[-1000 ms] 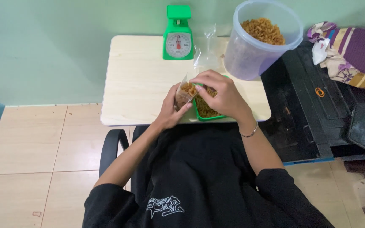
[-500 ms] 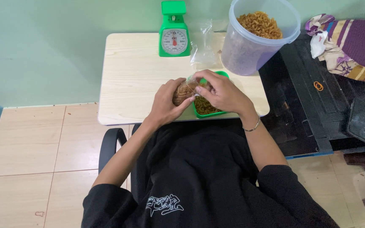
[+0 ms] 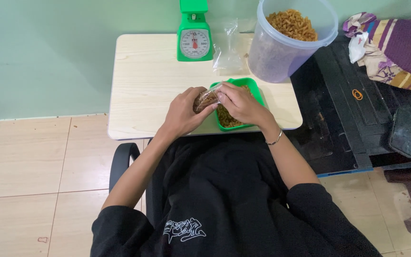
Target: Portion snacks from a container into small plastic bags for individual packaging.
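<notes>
My left hand [image 3: 184, 112] and my right hand [image 3: 241, 102] both grip a small clear plastic bag [image 3: 207, 99] filled with brown snack pieces. The bag lies sideways between the hands, just over the left rim of a green tray [image 3: 255, 91] that holds more of the same pieces. My right hand rests over the tray and covers part of it. Both sit at the front of a small pale wooden table [image 3: 146, 81].
A green dial scale [image 3: 194, 35] stands at the table's back edge, with empty clear bags [image 3: 228, 47] beside it. A large clear tub of brown snack pieces [image 3: 288, 38] is at the back right. A black stand [image 3: 357, 104] with cloth [image 3: 396, 47] lies to the right.
The bag was held upright between my hands over the tray; now it is turned sideways and my hands have shifted slightly left of the tray. The camera view has also shifted.
</notes>
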